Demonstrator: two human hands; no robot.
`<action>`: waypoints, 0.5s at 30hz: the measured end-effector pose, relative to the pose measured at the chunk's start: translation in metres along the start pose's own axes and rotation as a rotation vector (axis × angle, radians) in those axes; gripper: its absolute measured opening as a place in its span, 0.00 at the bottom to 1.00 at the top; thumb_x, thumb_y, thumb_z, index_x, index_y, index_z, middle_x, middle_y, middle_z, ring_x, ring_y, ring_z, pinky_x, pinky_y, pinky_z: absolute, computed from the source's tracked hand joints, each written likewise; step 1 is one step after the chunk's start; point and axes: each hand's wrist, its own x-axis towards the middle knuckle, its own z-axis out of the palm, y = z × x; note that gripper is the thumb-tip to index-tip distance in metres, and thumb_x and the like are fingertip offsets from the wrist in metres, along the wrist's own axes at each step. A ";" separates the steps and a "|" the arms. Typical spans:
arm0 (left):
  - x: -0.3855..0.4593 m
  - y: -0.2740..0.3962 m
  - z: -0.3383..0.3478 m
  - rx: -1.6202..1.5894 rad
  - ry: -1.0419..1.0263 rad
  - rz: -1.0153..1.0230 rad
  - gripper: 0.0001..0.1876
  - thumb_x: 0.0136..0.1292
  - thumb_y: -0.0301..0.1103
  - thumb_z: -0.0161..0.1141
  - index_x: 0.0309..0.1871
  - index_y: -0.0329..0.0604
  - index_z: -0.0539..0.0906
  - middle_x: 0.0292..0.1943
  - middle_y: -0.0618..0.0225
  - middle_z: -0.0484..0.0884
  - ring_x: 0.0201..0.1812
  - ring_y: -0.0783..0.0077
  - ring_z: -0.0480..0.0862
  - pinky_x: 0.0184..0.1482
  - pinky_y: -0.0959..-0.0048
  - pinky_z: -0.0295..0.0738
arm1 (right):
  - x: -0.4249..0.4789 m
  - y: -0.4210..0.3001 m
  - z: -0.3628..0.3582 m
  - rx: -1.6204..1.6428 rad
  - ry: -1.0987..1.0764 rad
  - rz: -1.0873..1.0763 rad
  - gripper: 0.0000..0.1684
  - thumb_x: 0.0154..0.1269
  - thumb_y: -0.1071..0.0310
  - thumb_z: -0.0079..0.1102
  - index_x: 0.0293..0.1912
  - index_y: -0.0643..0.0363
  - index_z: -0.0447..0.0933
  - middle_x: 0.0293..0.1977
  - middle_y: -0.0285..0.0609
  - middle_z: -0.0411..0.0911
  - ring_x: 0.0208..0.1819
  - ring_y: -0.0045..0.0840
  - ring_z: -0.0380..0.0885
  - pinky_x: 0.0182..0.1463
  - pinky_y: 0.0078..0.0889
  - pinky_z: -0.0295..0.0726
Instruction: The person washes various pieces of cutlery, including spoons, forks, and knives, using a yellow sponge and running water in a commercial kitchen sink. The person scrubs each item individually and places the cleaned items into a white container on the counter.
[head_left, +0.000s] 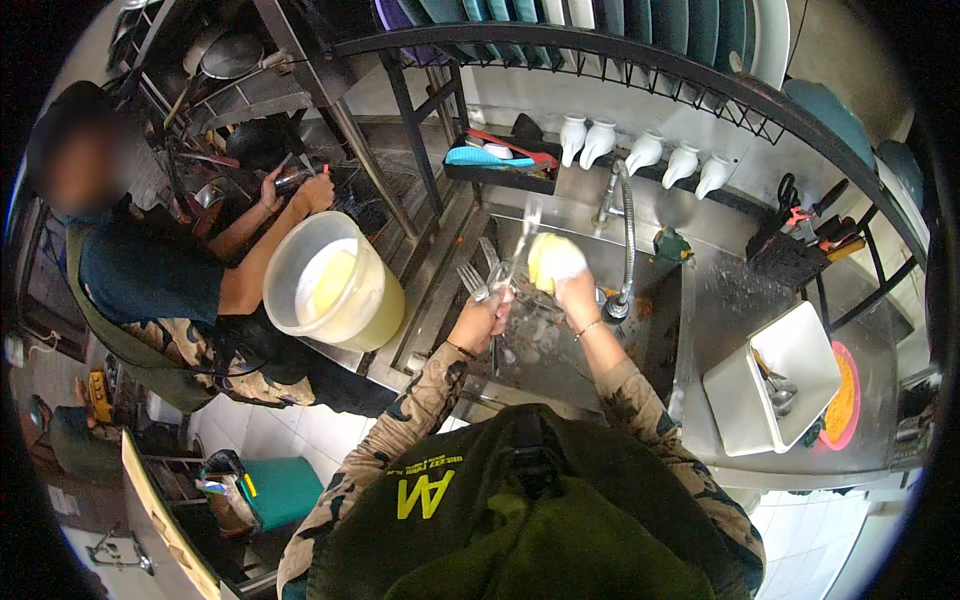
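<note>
My left hand (480, 324) is closed around a bunch of metal forks (472, 279) and other cutlery over the left part of a stainless steel sink (555, 352). One fork (531, 219) points up towards the faucet side, slightly blurred. In my right hand (576, 294) is a yellow sponge (553, 259) covered with white foam, close to the right of the forks. The flexible metal faucet hose (628, 225) curves down just right of my right hand. Wet food bits lie on the sink's bottom. What my left fingers cover is hidden.
A translucent bucket (382, 300) of foamy yellowish liquid stands left of the sink. Beyond it a co-worker (157, 262) works with both hands. At right are a white bin (731, 405) with spoons, a pink bowl (855, 390) and a knife holder (787, 259). A plate rack (570, 37) arches overhead.
</note>
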 end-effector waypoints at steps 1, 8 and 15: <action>0.000 0.000 0.001 -0.024 0.019 0.031 0.09 0.64 0.37 0.47 0.35 0.43 0.74 0.18 0.79 0.63 0.15 0.85 0.56 0.16 0.84 0.48 | -0.002 -0.010 -0.005 -0.223 0.094 -0.210 0.16 0.52 0.73 0.50 0.43 0.62 0.72 0.40 0.47 0.75 0.43 0.35 0.73 0.49 0.30 0.71; 0.001 -0.002 -0.003 0.564 -0.025 0.185 0.06 0.61 0.30 0.48 0.37 0.38 0.73 0.22 0.71 0.75 0.16 0.80 0.68 0.18 0.80 0.63 | -0.021 -0.058 0.020 -0.281 -0.134 -0.221 0.18 0.48 0.68 0.59 0.41 0.62 0.72 0.38 0.48 0.73 0.41 0.36 0.73 0.46 0.31 0.71; -0.019 0.005 0.020 0.315 -0.079 0.378 0.11 0.61 0.30 0.49 0.46 0.40 0.68 0.22 0.70 0.71 0.19 0.78 0.69 0.21 0.79 0.65 | -0.018 -0.067 0.019 0.132 -0.187 0.015 0.14 0.51 0.72 0.55 0.40 0.63 0.73 0.36 0.44 0.77 0.36 0.29 0.76 0.40 0.25 0.74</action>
